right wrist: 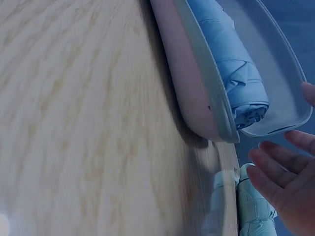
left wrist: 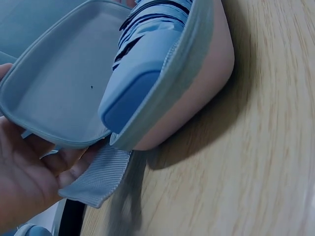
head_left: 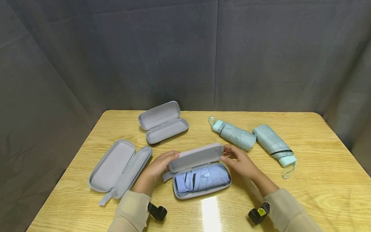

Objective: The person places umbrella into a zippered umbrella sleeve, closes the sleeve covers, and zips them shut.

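Observation:
A zippered umbrella case (head_left: 202, 194) with a pink outside and grey lining lies unfolded on the table before me. A folded blue umbrella (head_left: 203, 178) fills its lower half. My left hand (head_left: 162, 162) holds the left end of the raised lid (left wrist: 64, 83), thumb at the rim and fingers behind it. Beside those fingers hangs the case's ribbed fabric tab (left wrist: 101, 177). At the lid's right end, my right hand (head_left: 238, 162) pinches the rim between thumb and index finger. Its other fingers (right wrist: 270, 167) spread out below the lid's corner.
Two unfolded grey cases stand leftward, one at the back (head_left: 168, 130) and one near the left edge (head_left: 111, 167). Two folded pale green umbrellas lie to the right, one behind my right hand (head_left: 236, 135) and one farther right (head_left: 272, 141). Dark curtains (head_left: 185, 64) hang behind the table.

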A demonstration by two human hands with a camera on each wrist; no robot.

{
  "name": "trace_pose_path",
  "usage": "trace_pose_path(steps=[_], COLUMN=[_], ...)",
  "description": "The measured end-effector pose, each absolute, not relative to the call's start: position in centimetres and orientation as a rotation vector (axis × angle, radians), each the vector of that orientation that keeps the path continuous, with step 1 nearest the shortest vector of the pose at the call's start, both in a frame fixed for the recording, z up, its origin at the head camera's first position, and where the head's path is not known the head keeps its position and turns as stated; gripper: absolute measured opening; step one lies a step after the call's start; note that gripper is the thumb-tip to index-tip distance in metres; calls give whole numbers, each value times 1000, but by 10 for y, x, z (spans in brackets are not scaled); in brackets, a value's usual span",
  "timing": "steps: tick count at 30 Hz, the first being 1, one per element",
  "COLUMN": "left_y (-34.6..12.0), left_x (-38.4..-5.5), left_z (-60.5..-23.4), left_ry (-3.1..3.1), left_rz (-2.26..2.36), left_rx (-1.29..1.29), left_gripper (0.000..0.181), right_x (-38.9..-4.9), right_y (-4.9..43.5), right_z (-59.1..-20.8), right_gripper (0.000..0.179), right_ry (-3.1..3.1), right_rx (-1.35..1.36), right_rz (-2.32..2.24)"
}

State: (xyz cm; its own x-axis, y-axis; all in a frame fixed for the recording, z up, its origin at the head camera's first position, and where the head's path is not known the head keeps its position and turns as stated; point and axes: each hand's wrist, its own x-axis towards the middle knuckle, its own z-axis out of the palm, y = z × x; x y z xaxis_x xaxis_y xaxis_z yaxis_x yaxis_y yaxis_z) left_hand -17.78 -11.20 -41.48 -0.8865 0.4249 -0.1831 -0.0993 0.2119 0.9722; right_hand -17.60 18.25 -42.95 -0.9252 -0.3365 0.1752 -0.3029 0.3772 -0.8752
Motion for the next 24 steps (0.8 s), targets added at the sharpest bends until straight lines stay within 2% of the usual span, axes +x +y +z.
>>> trace_pose_path(steps=[7,16,24], left_y=[-115,-119,-122], left_x=[-175,-173,-173], left_z=[-416,-415,-415], left_ry=[2057,2072,2065], left_rz=[1708,1651,1567], left_rx=[301,291,385], left_gripper=[48,53,47], right_x=[-176,-176,-174], right_y=[179,176,175], right_z=[-425,-416,-416], right_gripper=[34,42,47], right_ry=[2424,2270,2203], right_rx=[-573,-541,-410], right_rz=[-1714,-1838,-1887])
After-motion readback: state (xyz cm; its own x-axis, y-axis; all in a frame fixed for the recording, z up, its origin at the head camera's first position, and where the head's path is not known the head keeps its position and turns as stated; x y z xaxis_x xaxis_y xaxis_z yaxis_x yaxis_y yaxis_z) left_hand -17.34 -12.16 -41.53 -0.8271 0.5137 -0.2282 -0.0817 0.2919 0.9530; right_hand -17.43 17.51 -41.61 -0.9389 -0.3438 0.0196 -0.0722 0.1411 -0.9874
